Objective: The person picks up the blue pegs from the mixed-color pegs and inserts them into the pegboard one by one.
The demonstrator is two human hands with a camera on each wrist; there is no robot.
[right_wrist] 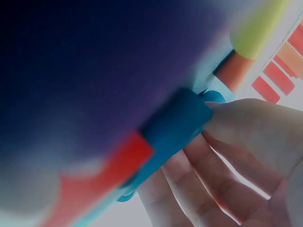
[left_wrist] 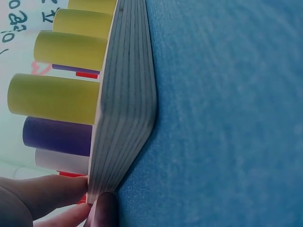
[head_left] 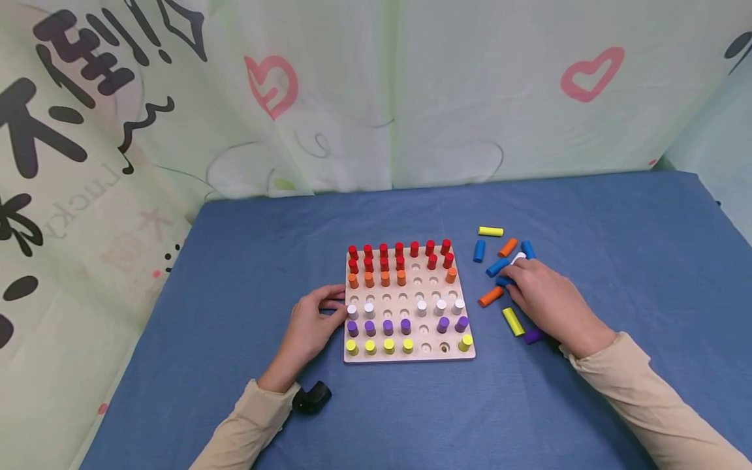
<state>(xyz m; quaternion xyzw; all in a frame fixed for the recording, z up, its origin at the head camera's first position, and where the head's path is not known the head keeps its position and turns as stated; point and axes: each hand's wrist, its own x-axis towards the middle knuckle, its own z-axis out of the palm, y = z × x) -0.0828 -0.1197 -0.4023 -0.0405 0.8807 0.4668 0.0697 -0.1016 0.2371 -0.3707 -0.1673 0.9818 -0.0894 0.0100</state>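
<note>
The wooden pegboard (head_left: 376, 358) lies on the blue cloth, bearing upright rows of red, orange, white, purple and yellow pegs, with several holes bare. My left hand (head_left: 310, 328) pinches the board's left edge; in the left wrist view a finger (left_wrist: 57, 191) lies by the top face and another fingertip against the layered side. To the right of the board, my right hand (head_left: 549, 303) reaches down into the loose pegs. A blue peg (right_wrist: 180, 123) sits between its thumb and fingers in the right wrist view. A white peg (head_left: 519, 258) shows just beyond the knuckles.
Around the right hand lie loose pegs: a yellow peg (head_left: 490, 231) at the back, an orange peg (head_left: 490, 296), another yellow peg (head_left: 513, 322) and a purple peg (head_left: 533, 336) partly under the wrist. A printed curtain (head_left: 446, 98) hangs behind the table.
</note>
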